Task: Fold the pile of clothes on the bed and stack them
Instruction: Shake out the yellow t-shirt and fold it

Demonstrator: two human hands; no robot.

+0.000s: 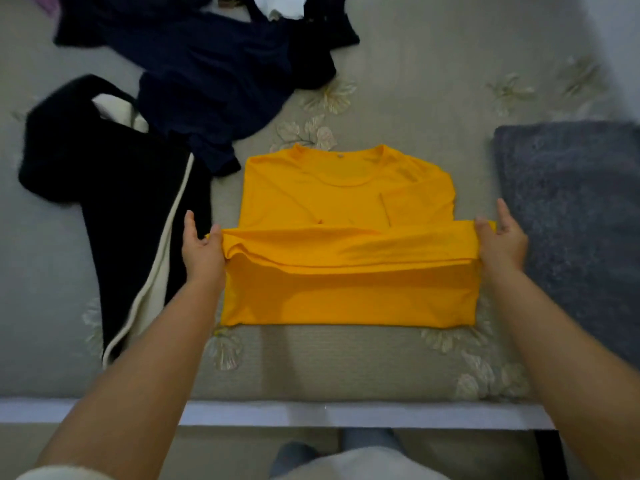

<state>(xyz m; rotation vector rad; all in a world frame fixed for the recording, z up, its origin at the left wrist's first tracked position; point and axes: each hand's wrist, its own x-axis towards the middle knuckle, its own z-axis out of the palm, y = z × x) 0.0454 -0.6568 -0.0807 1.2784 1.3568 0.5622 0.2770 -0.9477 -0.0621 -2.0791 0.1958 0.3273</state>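
A yellow T-shirt [346, 199] lies flat in the middle of the bed, collar pointing away from me, sleeves folded in. Its lower part is doubled up toward the collar, and the raised fold runs across the shirt. My left hand [202, 249] pinches the left end of that fold. My right hand [500, 242] pinches the right end. Black trousers with a white side stripe [131, 216] lie unfolded to the left. A heap of dark navy clothes [214, 64] sits at the back left.
A folded grey fuzzy garment [571, 209] lies at the right edge. The floral bedspread [346, 362] reaches to the white bed frame edge [311, 414] near me. A white item [280, 5] and a pink item [48, 3] peek in at the top.
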